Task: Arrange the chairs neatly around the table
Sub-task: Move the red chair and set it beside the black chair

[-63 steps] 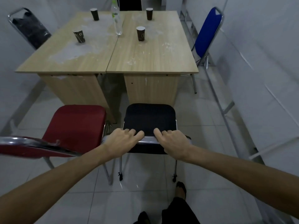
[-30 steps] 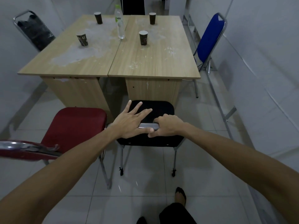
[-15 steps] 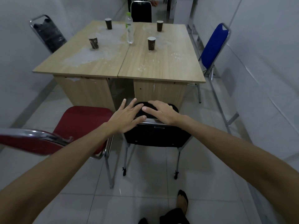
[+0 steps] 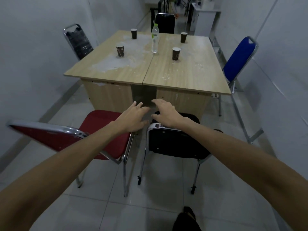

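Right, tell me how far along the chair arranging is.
Looks done: the blue chair, the far black chair and the wrapped chair stand at the table. In hand: the near black chair faces the table's near end; the left hand and right hand are open above its backrest, gripping nothing. Left: the red chair beside it sits angled.

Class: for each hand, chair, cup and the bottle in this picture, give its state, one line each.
left hand: open, holding nothing
right hand: open, over the black chair
black chair: upright, facing the table
red chair: upright, angled
blue chair: upright, at the table's right side
bottle: upright, capped
four cups: upright
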